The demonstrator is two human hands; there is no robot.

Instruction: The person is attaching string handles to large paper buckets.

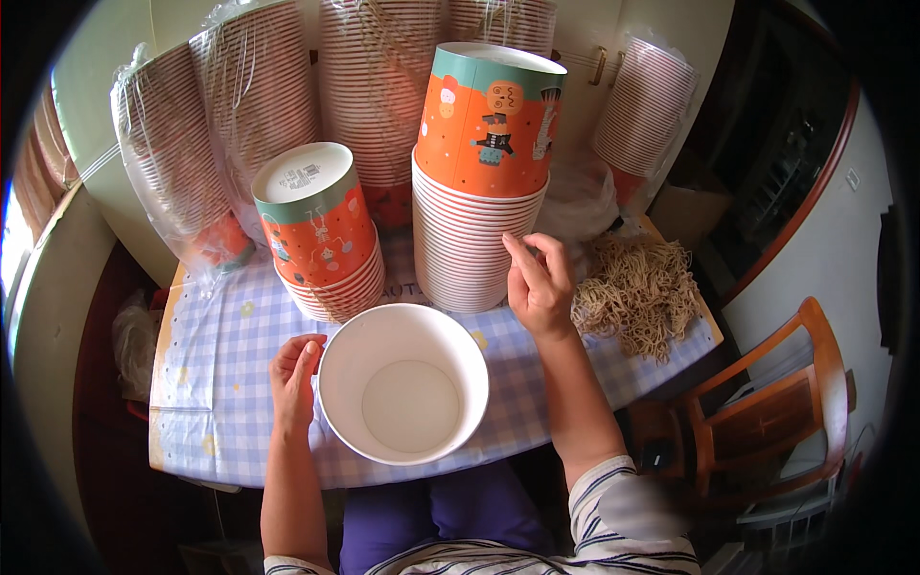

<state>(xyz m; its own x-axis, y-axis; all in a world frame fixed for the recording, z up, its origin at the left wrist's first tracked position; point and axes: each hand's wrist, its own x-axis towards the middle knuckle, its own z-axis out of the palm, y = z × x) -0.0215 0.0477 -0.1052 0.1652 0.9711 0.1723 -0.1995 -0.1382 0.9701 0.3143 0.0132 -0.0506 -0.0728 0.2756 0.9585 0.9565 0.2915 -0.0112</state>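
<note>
Blue-checked cloth below, and one round white paper bucket stands loose, left hand narrow at its rim! Behind it, a short upturned orange-and-green paper-bucket stack and a taller stack stand nested; right hand's fingers bunch, grip unclear.

1 wooden chair near pale wall.

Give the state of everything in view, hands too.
White tub: mouth up, empty inside
Left hand: fingers at the tub's rim, grip unclear
Tall stack: nested, upside down
Right hand: fingers curled beside tall stack, contact unclear
Short stack: nested, upside down
Background stacks: nested, in clear plastic
Tan strings: loose, tangled heap
Tablecloth: spread, creased
</note>
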